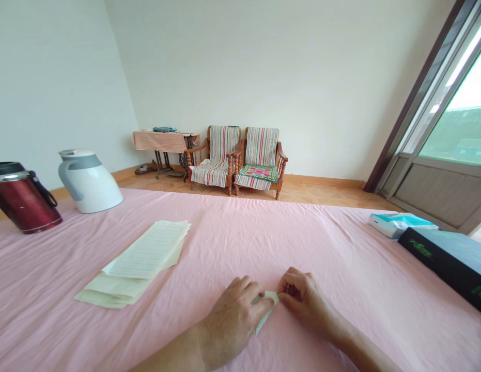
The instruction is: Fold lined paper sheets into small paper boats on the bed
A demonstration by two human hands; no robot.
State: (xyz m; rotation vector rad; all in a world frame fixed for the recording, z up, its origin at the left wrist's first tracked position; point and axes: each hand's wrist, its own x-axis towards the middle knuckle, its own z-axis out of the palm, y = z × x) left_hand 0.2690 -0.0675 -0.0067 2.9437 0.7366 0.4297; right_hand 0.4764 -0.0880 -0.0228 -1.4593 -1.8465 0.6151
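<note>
A small folded piece of pale green paper [268, 311] lies on the pink cloth near the front, mostly covered by my fingers. My left hand [238, 315] is closed over its left part, thumb and fingers pressing on it. At the paper's upper right corner, my right hand [304, 299] pinches the edge between thumb and fingertips. Left of both hands rests a loose stack of lined pale green paper sheets [147, 253], fanned unevenly and apart from my hands.
The pink cloth [294, 232] is wrinkled. On the left stand a red thermos [29, 201] and a white jug [91, 181]. A tissue pack [399, 223] and a black box [449, 263] lie on the right. Two wooden chairs [259, 155] stand beyond.
</note>
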